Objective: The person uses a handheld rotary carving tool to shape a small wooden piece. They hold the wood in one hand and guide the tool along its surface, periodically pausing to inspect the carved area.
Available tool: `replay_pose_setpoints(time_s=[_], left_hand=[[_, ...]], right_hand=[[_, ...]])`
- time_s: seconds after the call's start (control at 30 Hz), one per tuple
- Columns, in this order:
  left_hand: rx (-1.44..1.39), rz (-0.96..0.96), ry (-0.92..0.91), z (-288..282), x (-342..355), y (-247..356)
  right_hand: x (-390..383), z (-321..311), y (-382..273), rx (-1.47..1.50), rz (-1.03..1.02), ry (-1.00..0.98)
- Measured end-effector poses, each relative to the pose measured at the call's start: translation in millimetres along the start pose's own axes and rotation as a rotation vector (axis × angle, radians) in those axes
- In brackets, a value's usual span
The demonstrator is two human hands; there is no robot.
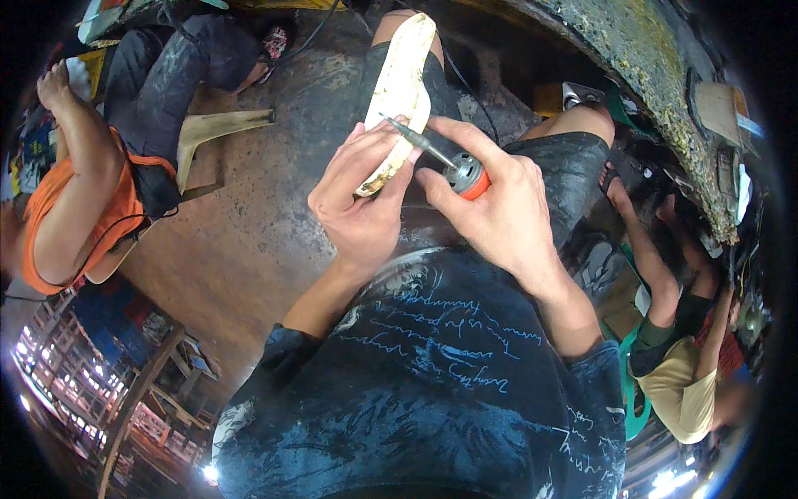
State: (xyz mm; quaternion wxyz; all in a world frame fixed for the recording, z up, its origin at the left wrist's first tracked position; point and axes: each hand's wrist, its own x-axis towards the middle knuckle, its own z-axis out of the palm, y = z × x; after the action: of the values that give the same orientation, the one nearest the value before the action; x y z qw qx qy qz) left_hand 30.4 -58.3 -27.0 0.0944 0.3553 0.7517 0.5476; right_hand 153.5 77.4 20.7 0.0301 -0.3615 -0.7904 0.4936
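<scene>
Clasping long cream piece (409, 76) in left hand (362, 187), curled snugly around lower part, beyond dark shirt (432, 374). Gripping orange-collared rotary tool (464, 175) in right hand (503, 195), closed around body, likewise beyond dark shirt. Crossing cream piece with grey tapered bit (420, 143); cannot tell whether touching.

The hard, dirty brown and grey floor (241, 266) has pale smudges. By its left edge is a cream plastic chair (220, 126). A green plastic chair (636, 424) is by its right edge. A rough, crusty grey and yellow slab (636, 58) crosses its top right corner. Bright white lights (672, 481) shine low down.
</scene>
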Motion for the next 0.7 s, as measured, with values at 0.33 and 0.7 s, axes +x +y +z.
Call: replay_pose_setpoints(time_s=[0.33,0.7], left_hand=[[-0.024,-0.023,0.0,0.6,0.0,3.4],[-0.025,-0.069,0.069,1.2,-2.0,2.7]], right_hand=[[-0.5,4.7,-2.9,-0.001,-0.05,0.015],[5.5,5.6,0.7,0.014,-0.096,0.066]])
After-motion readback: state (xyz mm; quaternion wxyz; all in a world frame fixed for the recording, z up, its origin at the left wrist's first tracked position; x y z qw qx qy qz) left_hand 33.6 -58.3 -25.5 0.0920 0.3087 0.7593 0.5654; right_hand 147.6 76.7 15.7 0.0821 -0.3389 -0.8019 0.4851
